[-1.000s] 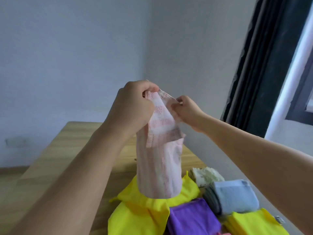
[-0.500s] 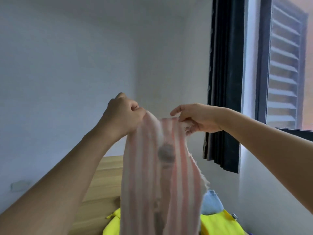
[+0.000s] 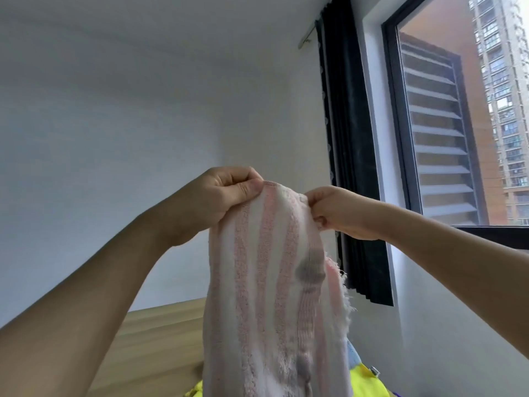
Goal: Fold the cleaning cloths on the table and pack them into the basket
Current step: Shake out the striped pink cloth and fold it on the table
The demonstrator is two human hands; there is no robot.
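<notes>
Above the table (image 3: pixel 160 333): striped cloth (image 3: pixel 272 296), hanging unfolded, top corners pinched by left hand (image 3: pixel 220 196) and right hand (image 3: pixel 335 210). Yellow cloth (image 3: pixel 369 382) awaits below. Basket unseen; folding apparently just starting.

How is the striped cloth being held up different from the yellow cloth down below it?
The striped cloth is pink and white; the yellow cloth is plain bright yellow. The striped cloth hangs in the air, pinched at its top edge by the left hand and right hand; no hand touches the yellow cloth low behind it. The striped cloth has a frayed edge.
</notes>
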